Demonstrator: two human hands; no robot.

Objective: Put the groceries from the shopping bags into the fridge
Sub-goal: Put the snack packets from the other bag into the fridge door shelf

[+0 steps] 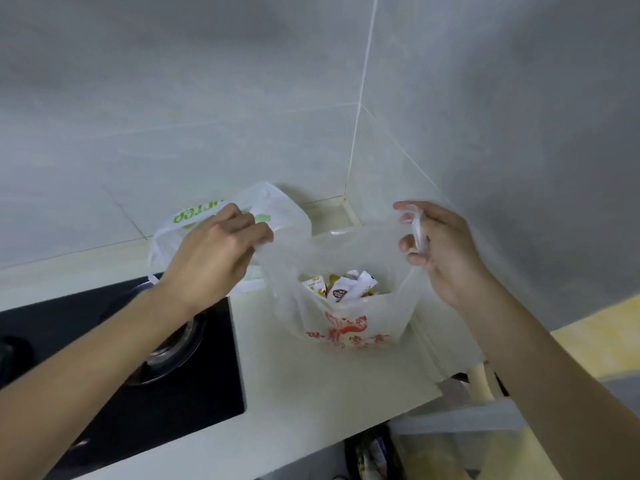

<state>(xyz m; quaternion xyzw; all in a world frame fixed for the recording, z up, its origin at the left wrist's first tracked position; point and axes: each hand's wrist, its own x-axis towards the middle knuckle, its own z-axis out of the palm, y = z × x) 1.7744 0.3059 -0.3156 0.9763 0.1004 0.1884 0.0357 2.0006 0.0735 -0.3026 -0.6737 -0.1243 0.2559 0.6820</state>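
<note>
Sitting at the far left: a black gas hob (194, 393) set into the pale worktop (311, 382), its round burner (173, 344) partly hidden under the left forearm.

Lying behind the left hand: a white plastic bag with green lettering (277, 206), slumped against the tiled wall (173, 116), resting on the worktop just beside the hob's back corner.

Reaching in over the hob: the left hand (214, 251), fingers (256, 233) curled tight and pinching the left rim of the translucent shopping bag with red print (346, 323).

Standing in the middle, on the worktop near the corner of the walls: that red-printed bag, mouth being held wide between both hands. Showing inside at the bottom: small white and yellow sachets (341, 287), heaped loosely together; exact contents too small to tell.

Gripping on the right: the right hand (446, 247), fingers (412, 242) wrapped closed around the bag's twisted right handle.

Showing below the worktop edge at lower right: another clear plastic bag (467, 420), contents blurred.
</note>
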